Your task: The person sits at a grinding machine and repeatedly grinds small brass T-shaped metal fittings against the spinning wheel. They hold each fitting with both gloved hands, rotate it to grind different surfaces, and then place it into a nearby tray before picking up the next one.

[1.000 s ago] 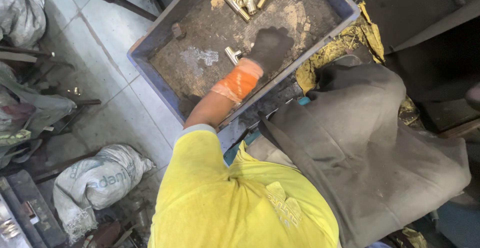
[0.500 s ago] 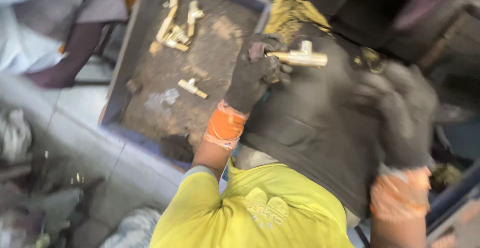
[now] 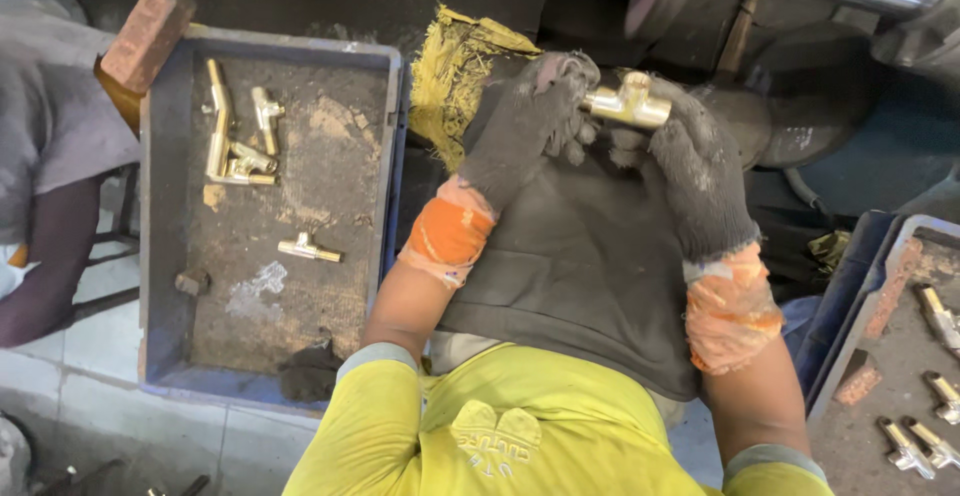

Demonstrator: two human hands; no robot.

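Blue-grey plastic tray (image 3: 168, 216) at your left holds a few loose brass fittings (image 3: 238, 151) on its dusty floor. Your left hand (image 3: 525, 131), in a dark knit glove, clamps one end of the shiny brass T-shaped fitting (image 3: 628, 104) above the dark cloth (image 3: 580, 266) on your lap. Your gloved right hand (image 3: 700, 171) grips its other end.

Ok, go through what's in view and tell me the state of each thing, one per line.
Left hand: gloved, gripping the brass fitting.
Right hand: gloved, gripping it too.
Brass fitting: held up between both hands.
Left tray: dusty, few fittings lying loose.
Right tray: partly in view, several fittings inside.
Brick: resting on left tray's corner.
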